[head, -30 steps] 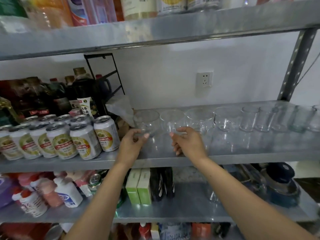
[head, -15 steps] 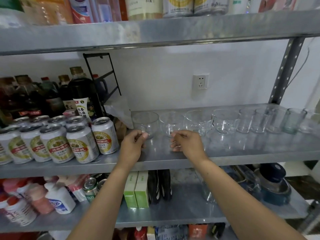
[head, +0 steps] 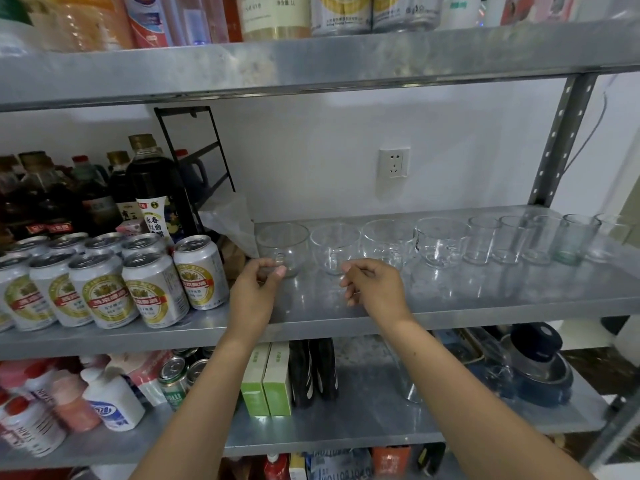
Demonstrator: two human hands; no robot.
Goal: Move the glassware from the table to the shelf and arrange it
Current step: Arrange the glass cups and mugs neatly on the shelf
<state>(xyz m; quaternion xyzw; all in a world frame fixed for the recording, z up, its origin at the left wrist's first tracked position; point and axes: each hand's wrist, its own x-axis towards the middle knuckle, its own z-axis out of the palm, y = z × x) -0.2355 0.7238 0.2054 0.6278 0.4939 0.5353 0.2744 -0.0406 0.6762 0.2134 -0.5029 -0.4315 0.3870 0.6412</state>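
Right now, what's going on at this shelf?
A person is lining up glass cups on the middle shelf. The left hand is at the handle of the leftmost cup, the right hand just in front of the second cup. Whether either grips is unclear. More glasses stand in a row to the right.

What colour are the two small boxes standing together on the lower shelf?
Light green. The boxes show best in the head view, the only one.
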